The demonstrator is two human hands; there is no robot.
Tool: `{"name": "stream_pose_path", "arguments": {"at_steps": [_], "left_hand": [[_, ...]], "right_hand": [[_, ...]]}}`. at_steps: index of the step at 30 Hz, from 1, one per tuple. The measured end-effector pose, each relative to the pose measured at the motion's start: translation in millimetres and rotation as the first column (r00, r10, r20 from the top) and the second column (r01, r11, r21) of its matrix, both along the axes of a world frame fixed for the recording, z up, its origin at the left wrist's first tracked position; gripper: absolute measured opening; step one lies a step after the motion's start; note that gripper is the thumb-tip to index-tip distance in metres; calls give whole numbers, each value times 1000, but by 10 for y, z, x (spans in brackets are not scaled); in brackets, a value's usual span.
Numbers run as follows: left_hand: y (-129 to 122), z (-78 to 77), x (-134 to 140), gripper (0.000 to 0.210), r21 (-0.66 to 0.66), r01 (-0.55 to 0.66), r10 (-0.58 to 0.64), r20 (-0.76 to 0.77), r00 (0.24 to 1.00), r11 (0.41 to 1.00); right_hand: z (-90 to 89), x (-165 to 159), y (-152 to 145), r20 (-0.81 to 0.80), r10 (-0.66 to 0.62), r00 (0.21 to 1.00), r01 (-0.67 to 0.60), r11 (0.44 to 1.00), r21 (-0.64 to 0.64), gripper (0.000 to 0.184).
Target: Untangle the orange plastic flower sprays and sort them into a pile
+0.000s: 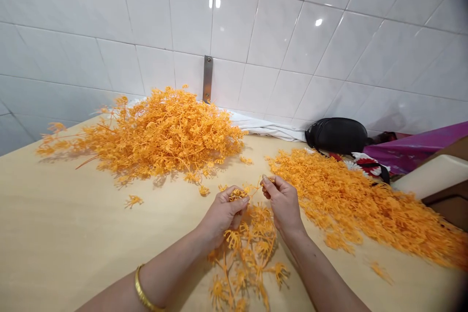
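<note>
Between my forearms lies an orange artificial flower spray (252, 253) with branching stems and spidery heads. My left hand (228, 212) is closed around several orange flower pieces near the top of this spray. Just to its right, my right hand (281, 202) pinches a small orange piece, and a thin orange strand runs between the two hands. The fingertips partly hide what each hand grips. A gold bangle (141, 287) circles the left forearm.
A large heap of orange sprays (171, 131) stands at the back left. Loose orange flower heads (351, 200) spread along the right. Behind them are a black pouch (338, 135), a purple sheet (420, 144) and a cream object (435, 175). A tiled wall (237, 19) borders the table (73, 229).
</note>
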State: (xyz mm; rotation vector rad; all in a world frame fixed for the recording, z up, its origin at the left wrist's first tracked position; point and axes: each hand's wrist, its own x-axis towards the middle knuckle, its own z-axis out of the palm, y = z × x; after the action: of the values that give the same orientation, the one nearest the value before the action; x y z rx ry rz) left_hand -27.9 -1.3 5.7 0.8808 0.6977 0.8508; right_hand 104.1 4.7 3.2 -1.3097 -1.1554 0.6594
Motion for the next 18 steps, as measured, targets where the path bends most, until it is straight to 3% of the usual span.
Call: {"name": "stream_pose_path", "arguments": {"at_steps": [2,4,7,8,11,13,15,18], "left_hand": [[-32,-10,0,28,8,11,-11,0,1000,1000],[-103,-17,-3,26,39,51,-50,-34,998,998],[-228,-15,-1,23,60,142,-136,-101,986,988],[-256,-12,1,22,52,163,-157,-107,982,985],[-269,7,-26,20,26,208,-207,-42,977,978],[-239,22,-80,19,-3,304,-302,73,950,953],[-204,32,-151,20,-38,445,-429,208,879,895],[-163,29,-243,24,-36,572,-530,335,779,819]], "right_hand": [[27,39,21,-12,-51,999,52,998,24,27],[84,187,44,-124,-169,978,176,983,49,27],[167,502,66,-364,-380,850,423,905,43,28],[180,578,69,-335,-378,863,416,908,47,25],[193,585,71,-76,-215,974,217,976,22,21],[213,419,92,139,-37,990,32,999,41,22],[239,187,148,340,125,932,-168,981,100,20],[205,-154,284,587,305,750,-448,887,111,24]]}}
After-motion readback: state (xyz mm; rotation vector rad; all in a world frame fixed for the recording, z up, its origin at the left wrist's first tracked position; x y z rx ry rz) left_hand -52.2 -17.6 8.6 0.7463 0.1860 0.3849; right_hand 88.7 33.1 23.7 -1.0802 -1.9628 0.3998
